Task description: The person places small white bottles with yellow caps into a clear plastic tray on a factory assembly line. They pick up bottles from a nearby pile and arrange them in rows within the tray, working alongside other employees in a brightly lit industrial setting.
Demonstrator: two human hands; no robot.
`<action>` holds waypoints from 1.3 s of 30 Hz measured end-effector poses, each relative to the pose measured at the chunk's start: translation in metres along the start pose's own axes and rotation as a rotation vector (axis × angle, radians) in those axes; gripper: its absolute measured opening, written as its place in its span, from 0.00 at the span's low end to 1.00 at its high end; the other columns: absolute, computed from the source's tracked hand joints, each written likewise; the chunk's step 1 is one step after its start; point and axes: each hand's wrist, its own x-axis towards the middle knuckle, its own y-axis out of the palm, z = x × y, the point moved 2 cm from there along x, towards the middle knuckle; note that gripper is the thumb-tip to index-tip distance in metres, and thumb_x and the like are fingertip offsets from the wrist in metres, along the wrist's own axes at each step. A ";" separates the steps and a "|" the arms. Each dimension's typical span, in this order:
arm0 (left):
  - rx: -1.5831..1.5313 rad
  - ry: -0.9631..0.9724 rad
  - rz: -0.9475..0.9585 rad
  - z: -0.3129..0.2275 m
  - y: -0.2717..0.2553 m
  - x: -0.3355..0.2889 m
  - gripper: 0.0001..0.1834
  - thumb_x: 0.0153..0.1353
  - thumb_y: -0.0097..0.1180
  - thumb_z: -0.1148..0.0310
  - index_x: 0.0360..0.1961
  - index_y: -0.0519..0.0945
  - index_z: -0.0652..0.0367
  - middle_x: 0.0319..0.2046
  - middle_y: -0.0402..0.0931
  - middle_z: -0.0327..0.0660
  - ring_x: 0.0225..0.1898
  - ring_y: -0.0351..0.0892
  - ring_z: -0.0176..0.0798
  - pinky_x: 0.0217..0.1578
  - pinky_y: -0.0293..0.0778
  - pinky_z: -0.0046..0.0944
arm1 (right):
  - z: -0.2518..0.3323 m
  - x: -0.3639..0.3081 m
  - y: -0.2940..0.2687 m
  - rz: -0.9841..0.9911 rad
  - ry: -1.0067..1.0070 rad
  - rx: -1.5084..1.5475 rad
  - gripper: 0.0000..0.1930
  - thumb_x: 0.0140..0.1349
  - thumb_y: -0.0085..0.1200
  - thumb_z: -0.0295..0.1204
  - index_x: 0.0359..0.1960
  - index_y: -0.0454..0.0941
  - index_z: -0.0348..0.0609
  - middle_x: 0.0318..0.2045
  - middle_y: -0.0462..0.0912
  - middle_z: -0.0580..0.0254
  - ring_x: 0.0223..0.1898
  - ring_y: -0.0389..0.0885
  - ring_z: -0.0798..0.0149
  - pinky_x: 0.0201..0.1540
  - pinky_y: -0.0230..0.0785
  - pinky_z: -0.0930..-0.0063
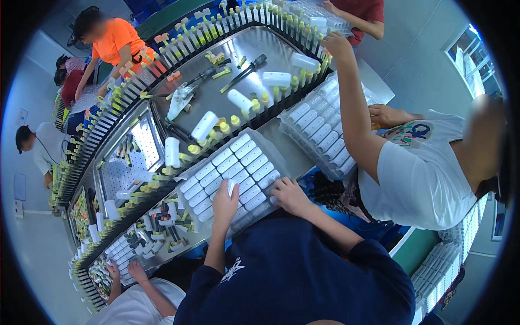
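Observation:
A clear plastic tray filled with rows of white oblong plastic cases lies in front of me. Over its lower middle is my left hand, the fingers closed on a white plastic case that stands tilted above the rows. At the tray's right side my right hand has its fingers curled against the rim. Part of the tray's near edge is hidden by my hands and body.
Beyond the tray runs a black rack of yellow-green pegs, some carrying white cases. Behind it are metal trays with dark tools. A co-worker reaches over another filled tray at right; another person's hands work at lower left.

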 end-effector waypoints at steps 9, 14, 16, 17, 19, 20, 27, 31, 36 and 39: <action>-0.110 -0.032 -0.108 0.002 0.008 0.003 0.21 0.71 0.61 0.55 0.51 0.81 0.64 0.34 0.86 0.61 0.36 0.86 0.67 0.38 0.80 0.57 | -0.012 -0.005 -0.007 0.031 -0.017 0.090 0.21 0.52 0.73 0.29 0.49 0.82 0.48 0.50 0.76 0.60 0.57 0.74 0.52 0.66 0.69 0.50; -0.289 -0.150 -0.060 0.015 0.009 0.005 0.19 0.72 0.61 0.57 0.47 0.82 0.66 0.27 0.84 0.55 0.30 0.87 0.58 0.33 0.79 0.51 | -0.016 -0.001 -0.013 0.026 -0.050 0.105 0.20 0.52 0.73 0.29 0.48 0.82 0.48 0.49 0.76 0.61 0.57 0.74 0.52 0.66 0.68 0.50; -0.340 -0.186 -0.045 0.013 0.009 0.005 0.18 0.72 0.61 0.58 0.46 0.82 0.66 0.26 0.84 0.53 0.29 0.87 0.53 0.32 0.78 0.49 | -0.017 -0.004 -0.014 0.015 -0.060 0.113 0.20 0.52 0.73 0.29 0.47 0.82 0.49 0.49 0.76 0.61 0.56 0.74 0.52 0.66 0.68 0.51; -0.339 -0.163 -0.052 0.014 0.010 0.006 0.18 0.72 0.61 0.59 0.46 0.82 0.66 0.25 0.83 0.52 0.28 0.87 0.52 0.32 0.78 0.48 | -0.018 -0.005 -0.014 0.011 -0.060 0.116 0.20 0.52 0.73 0.30 0.47 0.83 0.48 0.49 0.77 0.61 0.56 0.74 0.52 0.65 0.68 0.51; -0.338 -0.126 -0.069 0.016 0.013 0.006 0.17 0.73 0.61 0.60 0.45 0.82 0.67 0.24 0.83 0.51 0.27 0.86 0.50 0.31 0.78 0.48 | -0.022 -0.006 -0.010 0.012 -0.064 0.124 0.19 0.53 0.73 0.30 0.48 0.83 0.48 0.49 0.77 0.62 0.56 0.74 0.52 0.65 0.67 0.52; -0.340 -0.115 -0.070 0.017 0.015 0.006 0.17 0.73 0.61 0.60 0.45 0.82 0.67 0.24 0.83 0.51 0.26 0.86 0.49 0.30 0.77 0.47 | -0.023 -0.006 -0.009 0.010 -0.064 0.122 0.20 0.53 0.73 0.30 0.48 0.83 0.48 0.49 0.77 0.62 0.56 0.74 0.52 0.65 0.67 0.52; -0.364 -0.160 -0.043 0.005 0.012 0.006 0.15 0.74 0.60 0.61 0.44 0.81 0.66 0.23 0.83 0.47 0.20 0.83 0.42 0.26 0.76 0.43 | -0.027 -0.004 -0.011 0.023 -0.058 0.144 0.20 0.53 0.73 0.30 0.48 0.83 0.48 0.48 0.77 0.62 0.55 0.74 0.53 0.64 0.67 0.53; -0.386 -0.158 -0.039 0.006 0.011 0.006 0.16 0.74 0.60 0.61 0.46 0.81 0.66 0.23 0.83 0.46 0.21 0.84 0.40 0.25 0.76 0.41 | -0.031 -0.003 -0.008 0.010 -0.082 0.138 0.20 0.52 0.74 0.30 0.47 0.83 0.48 0.48 0.77 0.62 0.55 0.74 0.53 0.64 0.68 0.53; -0.388 -0.189 -0.044 0.013 0.015 0.003 0.16 0.75 0.59 0.61 0.47 0.81 0.66 0.24 0.84 0.45 0.22 0.85 0.39 0.25 0.77 0.40 | -0.037 -0.004 0.003 0.011 -0.091 0.139 0.20 0.51 0.75 0.31 0.46 0.83 0.49 0.48 0.77 0.64 0.55 0.74 0.53 0.63 0.69 0.52; -0.430 -0.192 -0.045 0.017 0.017 0.001 0.16 0.76 0.59 0.60 0.48 0.80 0.66 0.25 0.84 0.45 0.22 0.85 0.38 0.24 0.77 0.39 | -0.030 0.002 -0.013 0.073 -0.063 0.179 0.20 0.51 0.75 0.32 0.46 0.83 0.50 0.48 0.77 0.64 0.55 0.74 0.53 0.64 0.69 0.51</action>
